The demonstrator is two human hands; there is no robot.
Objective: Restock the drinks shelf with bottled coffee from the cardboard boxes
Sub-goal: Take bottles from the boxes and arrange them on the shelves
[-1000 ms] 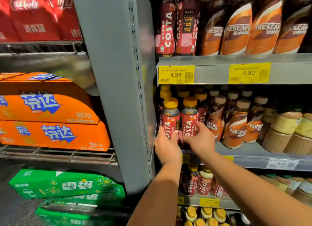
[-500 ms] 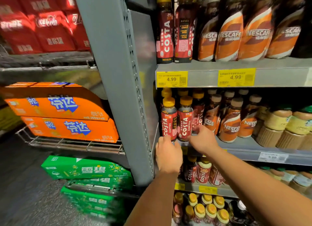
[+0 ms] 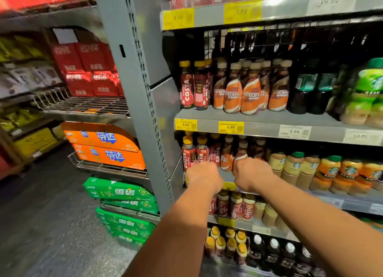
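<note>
Two red-labelled Costa coffee bottles [image 3: 194, 153] with yellow caps stand at the front left of the middle drinks shelf [image 3: 226, 174]. My left hand [image 3: 204, 178] hovers at the shelf's front edge just below them, fingers curled, with nothing visible in it. My right hand [image 3: 251, 174] is beside it, also curled, in front of the base of a Nescafe bottle [image 3: 240, 154]; its fingers are hidden behind the knuckles. No cardboard box is in view.
More Costa bottles [image 3: 186, 86] and Nescafe bottles [image 3: 250, 92] fill the shelf above, and Starbucks bottles [image 3: 329, 170] stand to the right. A grey upright [image 3: 143, 90] bounds the shelf on the left. Beyond it are orange cases [image 3: 107, 148], green cases [image 3: 120, 190] and red cases [image 3: 89, 73].
Both hands have let go of the two Costa bottles and drawn back to the shelf edge, fingers curling. The view has pulled back and tilted up, showing more shelves.
</note>
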